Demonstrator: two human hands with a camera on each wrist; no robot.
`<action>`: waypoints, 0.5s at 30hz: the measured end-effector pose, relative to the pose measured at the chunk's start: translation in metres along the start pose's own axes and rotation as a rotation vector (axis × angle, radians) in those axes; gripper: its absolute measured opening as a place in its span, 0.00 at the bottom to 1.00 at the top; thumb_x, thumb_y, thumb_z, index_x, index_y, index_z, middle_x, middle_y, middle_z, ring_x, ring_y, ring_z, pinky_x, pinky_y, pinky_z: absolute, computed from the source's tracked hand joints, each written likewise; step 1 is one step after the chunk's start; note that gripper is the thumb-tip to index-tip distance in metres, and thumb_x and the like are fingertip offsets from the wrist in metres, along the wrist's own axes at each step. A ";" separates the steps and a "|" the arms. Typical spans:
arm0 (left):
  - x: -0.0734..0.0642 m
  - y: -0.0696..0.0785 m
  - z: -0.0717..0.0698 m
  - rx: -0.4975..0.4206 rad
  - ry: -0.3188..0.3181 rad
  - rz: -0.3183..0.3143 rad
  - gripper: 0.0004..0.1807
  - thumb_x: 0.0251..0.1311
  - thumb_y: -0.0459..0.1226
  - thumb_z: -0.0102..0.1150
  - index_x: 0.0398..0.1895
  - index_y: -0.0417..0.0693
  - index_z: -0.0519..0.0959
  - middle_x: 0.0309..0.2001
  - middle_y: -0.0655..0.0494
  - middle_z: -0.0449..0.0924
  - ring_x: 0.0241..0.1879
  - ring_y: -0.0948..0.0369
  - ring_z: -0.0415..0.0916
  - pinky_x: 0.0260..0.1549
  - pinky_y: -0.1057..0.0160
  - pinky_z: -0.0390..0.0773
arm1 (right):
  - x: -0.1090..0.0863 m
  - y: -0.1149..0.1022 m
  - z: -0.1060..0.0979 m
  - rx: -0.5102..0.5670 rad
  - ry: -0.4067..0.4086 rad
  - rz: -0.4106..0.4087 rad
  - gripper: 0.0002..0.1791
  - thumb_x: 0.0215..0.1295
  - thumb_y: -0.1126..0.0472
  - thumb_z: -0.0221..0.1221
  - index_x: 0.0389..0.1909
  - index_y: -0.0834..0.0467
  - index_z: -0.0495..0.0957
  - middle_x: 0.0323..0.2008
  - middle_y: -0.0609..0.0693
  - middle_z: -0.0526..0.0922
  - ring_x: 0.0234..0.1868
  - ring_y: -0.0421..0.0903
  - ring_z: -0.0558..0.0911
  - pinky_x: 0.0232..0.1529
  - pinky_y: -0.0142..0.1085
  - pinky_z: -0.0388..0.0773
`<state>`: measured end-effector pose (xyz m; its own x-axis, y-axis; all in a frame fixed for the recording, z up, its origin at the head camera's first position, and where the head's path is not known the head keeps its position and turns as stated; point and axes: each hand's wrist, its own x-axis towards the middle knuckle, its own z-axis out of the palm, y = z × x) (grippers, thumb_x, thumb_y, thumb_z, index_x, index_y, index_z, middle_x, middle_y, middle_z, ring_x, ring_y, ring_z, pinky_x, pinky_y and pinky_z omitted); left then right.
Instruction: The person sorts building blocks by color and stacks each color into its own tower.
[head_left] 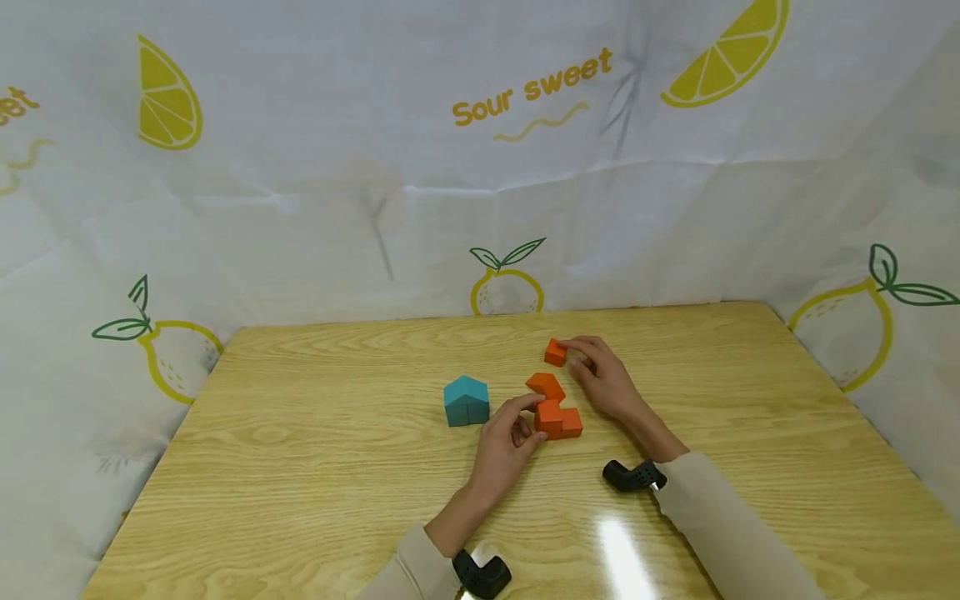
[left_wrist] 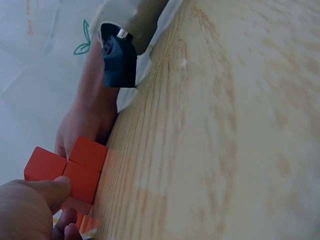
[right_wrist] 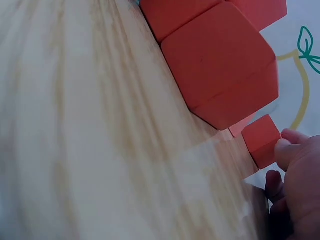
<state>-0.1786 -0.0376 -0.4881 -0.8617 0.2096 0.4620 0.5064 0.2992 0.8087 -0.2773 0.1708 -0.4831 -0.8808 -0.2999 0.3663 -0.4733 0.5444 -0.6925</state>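
My left hand [head_left: 504, 457] grips a small stack of red-orange cubes, thumb at the front and index finger at the back. In the left wrist view an upper cube [left_wrist: 46, 164] rests on a lower cube [left_wrist: 81, 181], with the thumb against them. A third cube [left_wrist: 89, 152] stands beside the lower one, on its right. Farther back, my right hand [head_left: 603, 379] pinches a small red-orange block [head_left: 555, 353] with fingertips at its right side; it appears to touch the table. An orange angular block [head_left: 546, 385] lies just behind the stack.
A blue house-shaped set of blocks [head_left: 467, 402] with a peaked top stands left of the stack. Beneath everything is a wooden table [head_left: 315, 467]. A white lemon-print cloth [head_left: 337, 250] hangs along its back and sides. Each wrist wears a black device [head_left: 633, 476].
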 end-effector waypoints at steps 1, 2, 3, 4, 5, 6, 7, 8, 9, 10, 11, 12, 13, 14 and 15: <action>0.000 0.000 0.000 0.001 0.000 0.002 0.28 0.53 0.27 0.67 0.59 0.47 0.73 0.48 0.53 0.77 0.28 0.61 0.70 0.24 0.69 0.72 | 0.000 0.000 0.000 -0.002 0.004 0.001 0.19 0.71 0.66 0.52 0.61 0.58 0.74 0.58 0.58 0.70 0.33 0.47 0.71 0.35 0.42 0.68; 0.000 0.000 0.000 0.001 0.000 0.003 0.28 0.53 0.27 0.67 0.59 0.47 0.73 0.48 0.53 0.77 0.28 0.62 0.70 0.24 0.69 0.72 | -0.001 0.000 0.001 -0.004 0.006 -0.001 0.19 0.71 0.67 0.53 0.61 0.58 0.74 0.57 0.58 0.70 0.32 0.47 0.71 0.34 0.41 0.69; 0.000 0.000 0.000 0.001 0.000 0.003 0.28 0.53 0.27 0.67 0.59 0.47 0.73 0.48 0.53 0.77 0.28 0.62 0.70 0.24 0.69 0.72 | -0.001 0.000 0.001 -0.002 0.007 0.002 0.19 0.70 0.67 0.54 0.61 0.58 0.74 0.56 0.58 0.71 0.31 0.46 0.71 0.33 0.40 0.68; 0.000 0.000 0.000 0.001 0.000 0.002 0.28 0.53 0.27 0.67 0.58 0.47 0.74 0.48 0.53 0.77 0.28 0.61 0.71 0.24 0.69 0.72 | -0.001 0.000 0.001 -0.002 0.010 0.003 0.19 0.70 0.66 0.54 0.60 0.57 0.74 0.56 0.57 0.71 0.31 0.46 0.70 0.32 0.40 0.68; 0.000 0.000 0.000 0.000 0.000 0.001 0.28 0.53 0.27 0.67 0.58 0.47 0.74 0.48 0.53 0.77 0.28 0.61 0.71 0.24 0.69 0.72 | -0.001 -0.001 0.002 -0.001 0.011 0.007 0.19 0.70 0.66 0.55 0.60 0.57 0.74 0.55 0.57 0.71 0.31 0.46 0.70 0.32 0.39 0.68; 0.000 0.000 0.000 -0.002 0.000 -0.002 0.28 0.53 0.27 0.67 0.58 0.47 0.74 0.48 0.53 0.77 0.28 0.61 0.71 0.24 0.69 0.72 | -0.001 -0.001 0.002 0.001 0.014 0.009 0.19 0.69 0.65 0.55 0.60 0.57 0.75 0.55 0.57 0.72 0.30 0.46 0.70 0.31 0.39 0.68; 0.000 0.000 0.000 -0.003 0.001 -0.005 0.28 0.53 0.27 0.67 0.58 0.48 0.74 0.48 0.53 0.77 0.29 0.61 0.71 0.24 0.69 0.72 | -0.002 -0.001 0.002 0.003 0.015 0.011 0.18 0.69 0.65 0.56 0.59 0.58 0.75 0.54 0.57 0.72 0.30 0.46 0.70 0.31 0.38 0.68; 0.000 0.000 0.000 -0.004 0.000 -0.008 0.28 0.53 0.27 0.67 0.58 0.48 0.74 0.48 0.53 0.77 0.28 0.61 0.71 0.25 0.69 0.72 | -0.002 -0.001 0.002 0.005 0.017 0.009 0.18 0.69 0.65 0.56 0.59 0.58 0.75 0.54 0.57 0.71 0.31 0.46 0.70 0.31 0.38 0.68; 0.000 0.000 0.000 -0.005 0.000 -0.010 0.28 0.53 0.27 0.67 0.58 0.48 0.74 0.48 0.53 0.77 0.28 0.61 0.71 0.25 0.69 0.72 | -0.002 -0.001 0.003 0.008 0.020 0.008 0.18 0.68 0.65 0.57 0.58 0.59 0.75 0.54 0.58 0.71 0.31 0.47 0.71 0.32 0.38 0.68; -0.001 0.000 0.000 -0.006 -0.001 -0.010 0.28 0.53 0.27 0.67 0.58 0.48 0.74 0.48 0.53 0.77 0.28 0.61 0.71 0.25 0.69 0.72 | -0.002 -0.001 0.003 0.009 0.026 0.004 0.17 0.68 0.65 0.57 0.57 0.60 0.76 0.54 0.58 0.71 0.32 0.47 0.72 0.32 0.38 0.69; -0.001 0.000 0.000 -0.008 -0.002 -0.010 0.28 0.53 0.27 0.67 0.59 0.48 0.74 0.48 0.53 0.77 0.28 0.61 0.71 0.25 0.69 0.72 | -0.002 0.000 0.003 0.010 0.033 0.003 0.16 0.67 0.66 0.58 0.55 0.60 0.77 0.55 0.58 0.71 0.32 0.47 0.73 0.33 0.39 0.70; -0.001 0.000 0.000 -0.009 -0.003 -0.012 0.28 0.53 0.27 0.67 0.59 0.48 0.74 0.48 0.53 0.77 0.28 0.62 0.70 0.25 0.69 0.72 | -0.002 0.000 0.004 0.011 0.044 -0.003 0.15 0.66 0.66 0.59 0.54 0.61 0.78 0.55 0.58 0.71 0.33 0.48 0.75 0.33 0.39 0.72; -0.001 0.000 0.000 -0.009 -0.003 -0.012 0.28 0.53 0.27 0.67 0.59 0.48 0.73 0.48 0.53 0.77 0.29 0.62 0.70 0.25 0.69 0.72 | -0.002 0.000 0.004 0.013 0.052 -0.005 0.15 0.66 0.66 0.60 0.52 0.61 0.78 0.55 0.58 0.71 0.34 0.48 0.76 0.34 0.40 0.73; 0.000 0.000 0.000 -0.009 -0.004 -0.013 0.28 0.53 0.27 0.67 0.59 0.48 0.73 0.48 0.53 0.77 0.28 0.62 0.70 0.25 0.69 0.72 | -0.002 0.001 0.004 0.016 0.062 -0.011 0.14 0.65 0.66 0.61 0.51 0.62 0.79 0.56 0.58 0.71 0.35 0.49 0.77 0.35 0.41 0.74; 0.000 0.000 0.000 -0.009 -0.005 -0.014 0.28 0.53 0.27 0.67 0.59 0.49 0.74 0.48 0.53 0.77 0.29 0.62 0.70 0.25 0.69 0.72 | -0.002 0.001 0.004 0.019 0.071 -0.015 0.13 0.64 0.66 0.61 0.50 0.62 0.79 0.56 0.58 0.71 0.36 0.50 0.78 0.36 0.42 0.75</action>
<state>-0.1782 -0.0379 -0.4878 -0.8686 0.2102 0.4487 0.4938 0.2938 0.8184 -0.2760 0.1687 -0.4874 -0.8723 -0.2510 0.4196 -0.4868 0.5254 -0.6978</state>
